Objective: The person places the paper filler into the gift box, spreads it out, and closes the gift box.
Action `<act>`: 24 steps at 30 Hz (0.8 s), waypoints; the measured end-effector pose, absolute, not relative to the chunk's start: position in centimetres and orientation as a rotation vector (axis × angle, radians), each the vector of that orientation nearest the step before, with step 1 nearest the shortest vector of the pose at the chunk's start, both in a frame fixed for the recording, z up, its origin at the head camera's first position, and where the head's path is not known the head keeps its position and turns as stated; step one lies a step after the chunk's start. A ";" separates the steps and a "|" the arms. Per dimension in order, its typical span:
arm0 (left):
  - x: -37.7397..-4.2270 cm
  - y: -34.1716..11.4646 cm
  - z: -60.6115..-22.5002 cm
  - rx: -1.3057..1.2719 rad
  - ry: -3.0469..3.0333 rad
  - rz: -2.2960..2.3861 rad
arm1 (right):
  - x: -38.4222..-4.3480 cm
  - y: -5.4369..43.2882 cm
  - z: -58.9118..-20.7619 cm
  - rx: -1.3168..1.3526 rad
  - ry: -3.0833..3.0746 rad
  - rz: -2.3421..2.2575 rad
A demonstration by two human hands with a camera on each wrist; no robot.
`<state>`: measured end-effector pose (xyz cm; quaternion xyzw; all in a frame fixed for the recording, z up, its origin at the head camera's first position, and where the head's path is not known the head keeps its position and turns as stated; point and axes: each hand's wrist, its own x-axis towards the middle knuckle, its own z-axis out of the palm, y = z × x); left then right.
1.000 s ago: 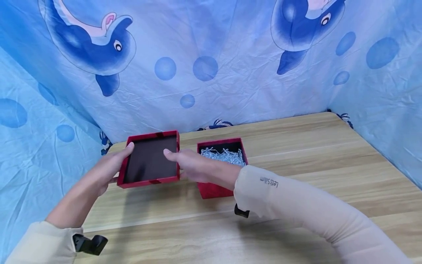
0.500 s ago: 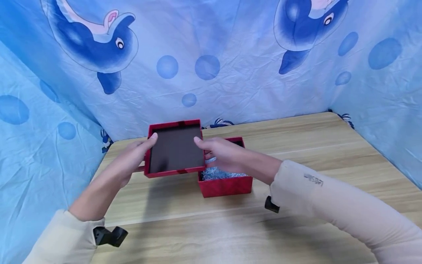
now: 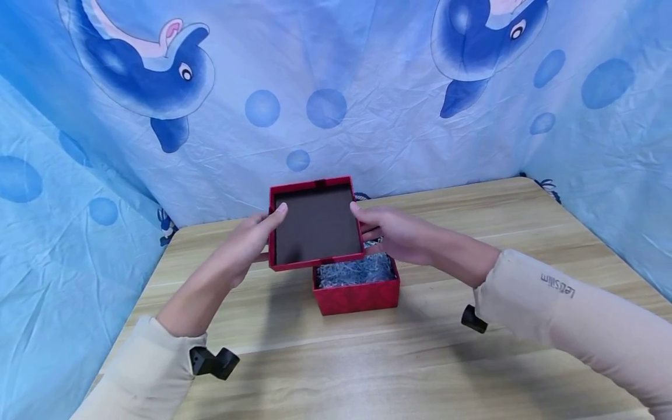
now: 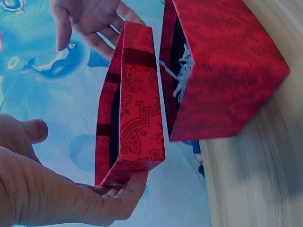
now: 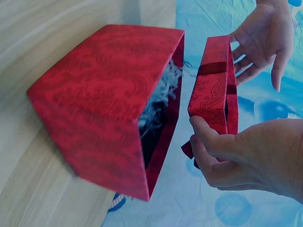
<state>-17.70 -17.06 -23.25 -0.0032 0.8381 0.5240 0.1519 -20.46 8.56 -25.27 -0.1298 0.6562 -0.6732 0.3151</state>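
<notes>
A red box lid (image 3: 317,224) hangs in the air, its dark hollow inside turned up toward the head camera. My left hand (image 3: 247,248) grips its left side, thumb over the rim and fingers beneath. On the opposite side my right hand (image 3: 404,236) holds it, thumb at the rim. Both wrist views show patterned red walls on the lid, crossed by a darker ribbon (image 4: 139,58). Just below and behind the lid, the red box (image 3: 357,297) stands uncovered on the table. Pale shredded paper (image 3: 352,273) fills it, and the lid overlaps its back part in the head view.
The wood-grain table (image 3: 336,361) stretches in front of the box and to its right. A blue dolphin-print curtain (image 3: 226,157) hangs close behind the table and along both sides. Dark blue tassels (image 3: 167,226) show at the table's back corners.
Both hands have carried the lid to the right and a little up, from left of the box to over its back part. The box has stayed put.
</notes>
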 end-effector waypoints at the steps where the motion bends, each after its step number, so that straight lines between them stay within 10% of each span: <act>1: -17.8 -16.9 -23.3 -0.005 2.402 1.508 | -20.5 8.7 -25.3 -0.333 1.739 -1.778; 24: -18.3 -14.5 -23.6 0.034 2.328 1.594 | -20.3 12.2 -26.2 -0.368 1.762 -1.907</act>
